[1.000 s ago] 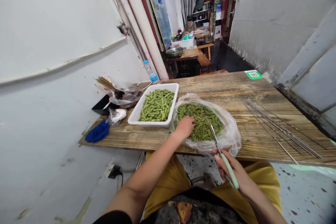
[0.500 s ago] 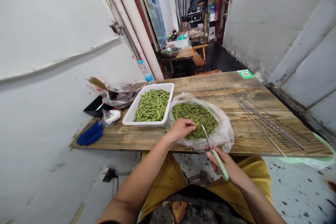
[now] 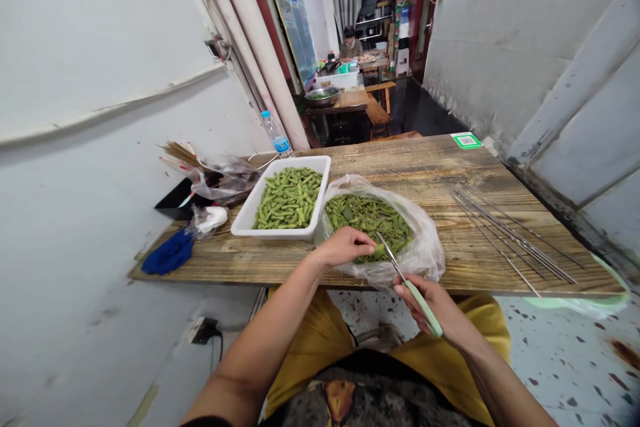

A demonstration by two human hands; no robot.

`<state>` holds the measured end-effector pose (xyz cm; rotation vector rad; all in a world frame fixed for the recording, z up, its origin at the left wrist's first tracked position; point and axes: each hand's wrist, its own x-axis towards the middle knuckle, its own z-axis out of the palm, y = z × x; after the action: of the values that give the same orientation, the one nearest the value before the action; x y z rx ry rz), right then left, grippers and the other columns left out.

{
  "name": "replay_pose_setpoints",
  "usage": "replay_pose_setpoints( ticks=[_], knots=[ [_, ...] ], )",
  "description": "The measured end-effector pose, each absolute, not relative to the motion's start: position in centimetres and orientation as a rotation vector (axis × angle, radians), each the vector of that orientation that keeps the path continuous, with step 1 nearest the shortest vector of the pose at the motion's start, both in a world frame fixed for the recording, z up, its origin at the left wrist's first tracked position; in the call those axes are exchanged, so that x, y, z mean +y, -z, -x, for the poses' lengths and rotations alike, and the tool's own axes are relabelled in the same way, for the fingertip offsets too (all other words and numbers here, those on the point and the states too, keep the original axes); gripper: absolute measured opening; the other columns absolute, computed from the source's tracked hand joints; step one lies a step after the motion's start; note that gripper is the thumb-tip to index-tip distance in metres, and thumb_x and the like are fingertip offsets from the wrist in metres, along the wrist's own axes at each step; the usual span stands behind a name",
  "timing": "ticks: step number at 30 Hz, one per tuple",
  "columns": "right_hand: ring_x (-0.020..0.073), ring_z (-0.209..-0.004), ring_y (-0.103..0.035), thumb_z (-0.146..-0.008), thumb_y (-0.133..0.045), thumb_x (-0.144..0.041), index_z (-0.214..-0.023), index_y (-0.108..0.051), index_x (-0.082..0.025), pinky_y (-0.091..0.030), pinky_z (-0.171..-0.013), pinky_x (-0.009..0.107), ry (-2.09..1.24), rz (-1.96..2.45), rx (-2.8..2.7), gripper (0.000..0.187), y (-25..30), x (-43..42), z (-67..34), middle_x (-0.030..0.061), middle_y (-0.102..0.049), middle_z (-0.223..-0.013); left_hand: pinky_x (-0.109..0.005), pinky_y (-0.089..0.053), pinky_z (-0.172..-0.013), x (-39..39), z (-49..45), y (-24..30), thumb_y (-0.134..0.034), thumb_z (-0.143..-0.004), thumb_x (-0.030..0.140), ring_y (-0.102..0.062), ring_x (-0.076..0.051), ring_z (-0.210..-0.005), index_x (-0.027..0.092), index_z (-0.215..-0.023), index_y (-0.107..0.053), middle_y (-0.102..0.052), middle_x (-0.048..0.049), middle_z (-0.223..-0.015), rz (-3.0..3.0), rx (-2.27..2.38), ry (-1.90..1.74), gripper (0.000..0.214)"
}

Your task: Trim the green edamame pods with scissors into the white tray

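Observation:
My left hand (image 3: pixel 345 247) hovers over the near edge of a clear plastic bag (image 3: pixel 425 253) full of green pods (image 3: pixel 370 213), its fingers pinched on one pod (image 3: pixel 374 252). My right hand (image 3: pixel 435 310) grips green-handled scissors (image 3: pixel 407 287) at the table's front edge. The scissor blades point up and left and meet the pod that the left hand holds. Left of the bag stands a white tray (image 3: pixel 250 213) filled with more green pods.
Several thin metal skewers (image 3: pixel 505 233) lie on the wooden table (image 3: pixel 450 167) to the right. At the left are a blue cloth (image 3: pixel 167 257), a black tray with wooden sticks in plastic (image 3: pixel 210 177) and a water bottle (image 3: pixel 275 133). A person sits at a far table (image 3: pixel 350 47).
My left hand has drawn back from the middle of the pile to the bag's near edge with a pod. The scissor blades have come up to that pod.

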<state>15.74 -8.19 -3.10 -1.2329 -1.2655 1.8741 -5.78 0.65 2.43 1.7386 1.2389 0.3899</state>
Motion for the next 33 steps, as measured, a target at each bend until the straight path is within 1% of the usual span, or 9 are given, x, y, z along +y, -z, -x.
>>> replay_pose_setpoints(
  ticks=[3,6,9,11,14,16,21,26,33],
  knots=[
    [0.0041,-0.029,-0.026,-0.073,-0.065,-0.058,-0.092,-0.054,-0.019,-0.026,-0.028,0.017,-1.857,1.268,-1.215,0.044,3.1,-8.1,-15.7,-0.0136,-0.03,-0.042,-0.024,-0.045,-0.073,0.7,5.4,-2.4,-0.068,-0.072,0.024,-0.062,-0.013,-0.07,0.012,-0.084,-0.069,-0.071,-0.002,-0.076,-1.584,1.21,-0.46,0.017],
    [0.0064,-0.037,-0.038,-0.069,-0.067,-0.061,-0.1,-0.053,-0.02,-0.035,-0.034,0.019,-1.814,1.239,-1.149,0.053,3.0,-8.3,-15.7,-0.0107,-0.041,-0.051,-0.026,-0.047,-0.064,0.6,4.8,-2.1,-0.072,-0.07,0.027,-0.06,-0.011,-0.056,0.014,-0.08,-0.057,-0.067,-0.0003,-0.068,-1.213,1.113,-0.58,0.022],
    [0.0095,-0.051,-0.05,-0.072,-0.061,-0.065,-0.104,-0.053,-0.02,-0.045,-0.047,0.022,-1.816,1.226,-1.117,0.056,2.5,-8.9,-15.6,-0.0056,-0.051,-0.064,-0.03,-0.051,-0.066,0.5,4.0,-1.6,-0.077,-0.066,0.026,-0.067,-0.017,-0.067,0.016,-0.081,-0.048,-0.068,-0.002,-0.075,-0.892,1.013,-0.771,0.035],
    [0.0103,-0.056,-0.053,-0.075,-0.055,-0.068,-0.106,-0.052,-0.02,-0.047,-0.053,0.023,-1.846,1.243,-1.092,0.057,2.2,-9.4,-15.3,-0.0035,-0.053,-0.071,-0.028,-0.052,-0.067,0.5,3.3,-1.2,-0.079,-0.065,0.022,-0.069,-0.017,-0.072,0.016,-0.08,-0.047,-0.067,-0.0016,-0.074,-0.779,1.028,-0.934,0.036],
    [0.0101,-0.055,-0.053,-0.073,-0.054,-0.071,-0.105,-0.051,-0.02,-0.047,-0.053,0.024,-1.859,1.261,-1.074,0.06,1.8,-9.7,-14.9,-0.0035,-0.053,-0.072,-0.016,-0.045,-0.055,0.3,2.3,-0.5,-0.077,-0.067,0.016,-0.065,-0.01,-0.061,0.014,-0.075,-0.049,-0.064,0.0001,-0.064,-0.725,1.125,-1.099,0.029],
    [0.0098,-0.054,-0.052,-0.073,-0.055,-0.071,-0.103,-0.051,-0.02,-0.046,-0.052,0.023,-1.849,1.262,-1.092,0.06,1.6,-9.7,-14.7,-0.0041,-0.051,-0.071,-0.014,-0.041,-0.051,0.0,1.6,-0.3,-0.076,-0.068,0.014,-0.062,-0.008,-0.057,0.013,-0.072,-0.05,-0.063,-0.0001,-0.061,-0.692,1.141,-1.131,0.026],
    [0.009,-0.051,-0.049,-0.077,-0.054,-0.067,-0.093,-0.052,-0.02,-0.044,-0.048,0.022,-1.83,1.218,-1.116,0.049,1.7,-9.3,-14.5,-0.0051,-0.05,-0.066,-0.019,-0.047,-0.058,-0.8,0.8,-0.3,-0.077,-0.066,0.011,-0.065,-0.011,-0.063,0.013,-0.069,-0.049,-0.065,-0.0028,-0.062,-0.59,1.09,-1.129,0.028],
    [0.0078,-0.047,-0.047,-0.081,-0.056,-0.06,-0.092,-0.053,-0.021,-0.042,-0.044,0.021,-1.831,1.158,-1.097,0.04,2.0,-9.2,-14.3,-0.0062,-0.049,-0.062,-0.019,-0.047,-0.056,-1.3,0.4,-0.1,-0.079,-0.063,0.012,-0.065,-0.011,-0.06,0.013,-0.068,-0.049,-0.064,-0.0019,-0.062,-0.577,1.097,-1.152,0.031],
    [0.0062,-0.038,-0.039,-0.076,-0.062,-0.057,-0.086,-0.054,-0.021,-0.035,-0.032,0.019,-1.842,1.183,-0.985,0.038,2.7,-9.0,-13.7,-0.008,-0.044,-0.058,-0.018,-0.044,-0.054,-1.4,0.8,0.3,-0.08,-0.059,0.015,-0.062,-0.01,-0.059,0.013,-0.066,-0.049,-0.062,-0.0013,-0.062,-0.575,1.122,-1.203,0.031]
  ],
)
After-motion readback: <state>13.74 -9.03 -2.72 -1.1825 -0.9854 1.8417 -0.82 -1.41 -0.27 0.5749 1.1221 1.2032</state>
